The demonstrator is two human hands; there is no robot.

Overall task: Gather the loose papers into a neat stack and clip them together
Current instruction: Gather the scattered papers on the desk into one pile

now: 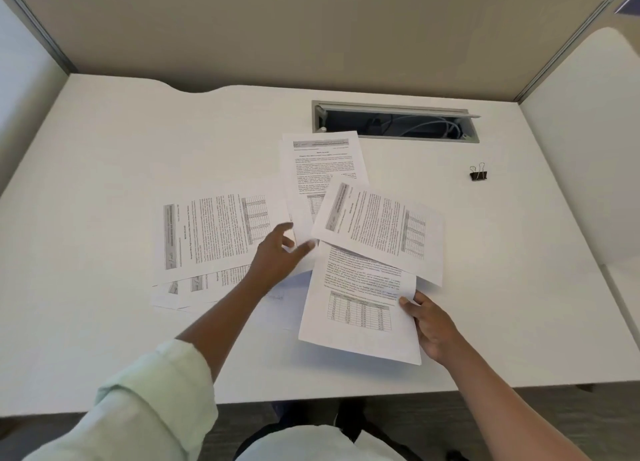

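Note:
Several printed sheets lie scattered across the middle of the white desk [104,169]. My right hand [433,329] pinches the right edge of a sheet with a table [356,308], lifted slightly at the front. Another sheet [377,228] lies skewed over its top. An upright sheet [322,162] sits behind them. To the left lies a sideways sheet [211,232] on top of more fanned sheets [194,287]. My left hand [280,256] is between the groups, fingers spread, fingertips at the lower edge of the upright sheet. A black binder clip [478,173] stands apart at the right.
An open cable slot [394,122] with wires is set into the desk behind the papers. Beige partition walls [311,27] close off the back and sides. The desk's front edge runs just below my forearms.

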